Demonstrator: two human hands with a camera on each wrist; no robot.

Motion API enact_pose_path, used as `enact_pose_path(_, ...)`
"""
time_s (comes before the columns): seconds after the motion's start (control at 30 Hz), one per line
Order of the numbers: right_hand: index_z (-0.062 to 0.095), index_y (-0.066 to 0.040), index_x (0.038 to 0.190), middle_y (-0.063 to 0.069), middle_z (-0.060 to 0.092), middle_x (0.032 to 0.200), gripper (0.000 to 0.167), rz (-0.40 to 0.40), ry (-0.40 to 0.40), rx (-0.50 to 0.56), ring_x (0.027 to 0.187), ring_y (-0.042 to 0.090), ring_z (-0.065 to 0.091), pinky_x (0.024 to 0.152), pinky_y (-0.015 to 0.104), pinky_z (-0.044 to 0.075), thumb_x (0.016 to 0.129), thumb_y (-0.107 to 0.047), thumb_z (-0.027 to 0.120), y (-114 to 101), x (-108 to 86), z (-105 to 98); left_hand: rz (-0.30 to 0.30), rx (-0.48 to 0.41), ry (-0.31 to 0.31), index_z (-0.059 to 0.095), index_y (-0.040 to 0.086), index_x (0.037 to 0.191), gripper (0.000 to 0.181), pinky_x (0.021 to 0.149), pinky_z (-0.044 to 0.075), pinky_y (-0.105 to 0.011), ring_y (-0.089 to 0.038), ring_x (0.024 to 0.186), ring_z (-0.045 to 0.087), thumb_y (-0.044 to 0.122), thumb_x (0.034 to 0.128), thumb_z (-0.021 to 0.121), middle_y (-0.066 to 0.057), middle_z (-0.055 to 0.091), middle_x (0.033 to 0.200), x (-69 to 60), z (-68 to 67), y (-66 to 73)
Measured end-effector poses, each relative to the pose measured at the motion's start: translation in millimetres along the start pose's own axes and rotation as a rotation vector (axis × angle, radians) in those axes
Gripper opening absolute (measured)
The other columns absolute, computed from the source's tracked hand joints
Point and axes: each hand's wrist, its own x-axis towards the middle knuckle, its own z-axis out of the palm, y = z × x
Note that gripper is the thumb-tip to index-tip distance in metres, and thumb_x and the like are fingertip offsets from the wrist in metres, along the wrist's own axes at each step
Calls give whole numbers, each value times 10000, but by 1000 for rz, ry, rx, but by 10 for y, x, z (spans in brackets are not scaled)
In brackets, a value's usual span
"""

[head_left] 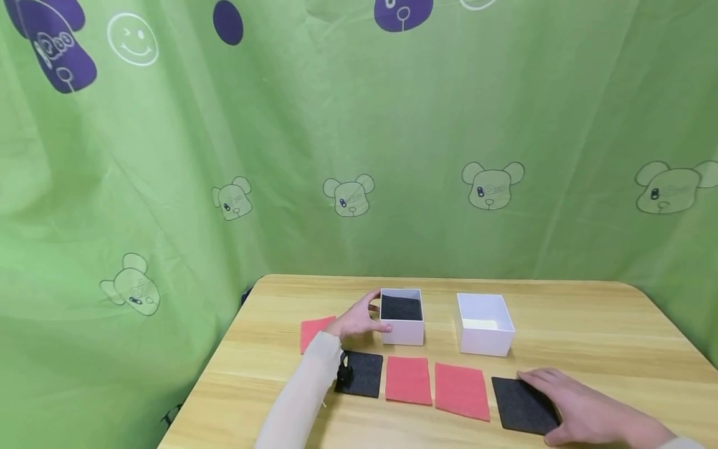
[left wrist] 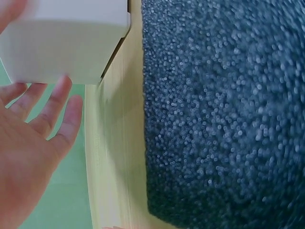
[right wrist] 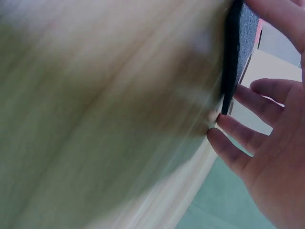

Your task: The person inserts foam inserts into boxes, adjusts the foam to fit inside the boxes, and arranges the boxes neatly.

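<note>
My left hand (head_left: pixel 359 317) holds the left side of a white box (head_left: pixel 402 332), thumb at its front and fingers toward the back. Black felt (head_left: pixel 401 308) lies inside that box. In the left wrist view, the fingers touch the white box (left wrist: pixel 62 52). At the right, my right hand (head_left: pixel 583 408) grips a black felt square (head_left: pixel 521 405) by its right side, fingers at the far edge and thumb at the near one. The right wrist view shows this black square (right wrist: pixel 232 57) edge-on between thumb and fingers.
A second white box (head_left: pixel 485 340) stands to the right of the first. Two red felt squares (head_left: pixel 408 380) and another black square (head_left: pixel 363 374) lie in a row in front. A further red square (head_left: pixel 315 330) sits partly under the left forearm. Green curtain hangs behind the wooden table (head_left: pixel 606 330).
</note>
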Motion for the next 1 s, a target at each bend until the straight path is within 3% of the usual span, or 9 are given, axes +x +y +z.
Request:
enact_pose_path(0.4, 542, -23, 1292, 19, 506, 1240, 908, -12, 87, -86, 1064, 194, 504, 785, 293, 487, 554, -460, 840, -29, -9, 32, -20, -4, 2, 180, 96, 1513, 1015, 939, 443, -360, -275, 1223, 448, 182, 735, 827, -82, 308, 1487, -8, -15, 1)
enact_pose_path(0.63, 528, -1, 1288, 31, 460, 1253, 849, 8, 38, -77, 1048, 178, 502, 771, 298, 496, 610, -415, 826, -13, -4, 38, -6, 2, 4, 166, 57, 1509, 1019, 934, 449, -354, -279, 1216, 456, 166, 738, 823, -101, 301, 1491, -4, -6, 28)
enact_pose_path(0.8, 547, 13, 1263, 28, 470, 1229, 867, 0, 116, -103, 1018, 150, 518, 763, 257, 487, 553, -383, 849, -49, -7, 22, -8, 19, 3, 177, 75, 1510, 1011, 937, 446, -356, -273, 1212, 460, 180, 740, 823, -97, 299, 1494, -9, -5, 39)
enact_pose_path(1.0, 531, -9, 1292, 35, 463, 1250, 870, 43, 145, -132, 1031, 162, 522, 779, 279, 496, 593, -424, 841, -106, 23, -121, -12, 19, 4, 179, 84, 1512, 1009, 946, 440, -368, -275, 1214, 458, 186, 742, 823, -98, 309, 1487, -22, -3, 48)
